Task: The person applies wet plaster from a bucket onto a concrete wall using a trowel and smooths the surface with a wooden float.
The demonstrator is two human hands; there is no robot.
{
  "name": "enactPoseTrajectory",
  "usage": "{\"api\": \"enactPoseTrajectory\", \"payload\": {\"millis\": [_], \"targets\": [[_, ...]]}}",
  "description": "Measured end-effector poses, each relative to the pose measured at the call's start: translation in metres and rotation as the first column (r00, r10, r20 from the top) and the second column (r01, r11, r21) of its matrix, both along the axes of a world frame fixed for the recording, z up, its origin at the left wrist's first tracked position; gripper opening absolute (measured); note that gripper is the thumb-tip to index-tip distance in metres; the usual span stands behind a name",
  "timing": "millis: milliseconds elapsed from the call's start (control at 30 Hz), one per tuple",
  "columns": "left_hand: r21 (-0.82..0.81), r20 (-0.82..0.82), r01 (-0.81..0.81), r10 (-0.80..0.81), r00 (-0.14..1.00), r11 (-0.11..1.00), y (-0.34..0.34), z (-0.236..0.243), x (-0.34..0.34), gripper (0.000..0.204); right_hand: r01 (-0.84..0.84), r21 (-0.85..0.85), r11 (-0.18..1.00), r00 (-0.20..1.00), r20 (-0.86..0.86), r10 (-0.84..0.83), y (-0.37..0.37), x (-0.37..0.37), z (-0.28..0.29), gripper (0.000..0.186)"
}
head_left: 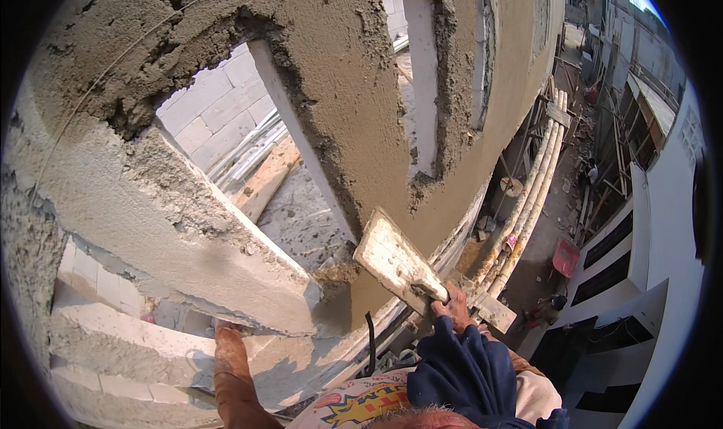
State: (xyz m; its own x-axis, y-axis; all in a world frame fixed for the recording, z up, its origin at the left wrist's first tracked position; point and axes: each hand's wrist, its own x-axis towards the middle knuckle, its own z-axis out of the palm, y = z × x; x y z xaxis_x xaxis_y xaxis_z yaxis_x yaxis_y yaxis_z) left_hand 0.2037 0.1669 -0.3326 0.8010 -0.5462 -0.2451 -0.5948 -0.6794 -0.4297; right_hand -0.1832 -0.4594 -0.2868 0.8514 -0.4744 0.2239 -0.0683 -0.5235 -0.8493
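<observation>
My right hand (452, 305) grips the handle of a pale, mortar-smeared rectangular float (390, 250), held against the grey-brown plastered wall (316, 90) below a tall slanted opening. My left hand (227, 329) is at the edge of a lower opening at the bottom left, its fingers mostly hidden. The plaster around the openings has rough, crumbly edges (128, 120); a thin wire (113, 60) crosses it at the upper left. Through the largest opening I see white blockwork (218, 105), pale lengths of material and a plank (263, 180).
Long scaffold poles (527, 210) run along the wall's right side, high above an alley (565, 203). Down there are a red wheelbarrow (565, 256), a person (546, 308) and another small figure (591, 171). White buildings (663, 233) with dark openings line the far right.
</observation>
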Motion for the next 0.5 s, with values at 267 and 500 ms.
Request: {"api": "enactPoseTrajectory", "payload": {"millis": [267,500], "targets": [[-0.095,0.118,0.098,-0.087,0.989,0.991,0.012,-0.027,0.020,0.041,0.145,0.104,0.984,0.886,0.429,-0.176,0.015,0.105,0.067,0.029],[-0.407,-0.123,-0.243,0.210,0.970,0.881,0.020,0.024,-0.035,0.040,0.122,0.018,0.992,0.716,0.691,-0.101,0.015,0.205,0.149,0.028]]}}
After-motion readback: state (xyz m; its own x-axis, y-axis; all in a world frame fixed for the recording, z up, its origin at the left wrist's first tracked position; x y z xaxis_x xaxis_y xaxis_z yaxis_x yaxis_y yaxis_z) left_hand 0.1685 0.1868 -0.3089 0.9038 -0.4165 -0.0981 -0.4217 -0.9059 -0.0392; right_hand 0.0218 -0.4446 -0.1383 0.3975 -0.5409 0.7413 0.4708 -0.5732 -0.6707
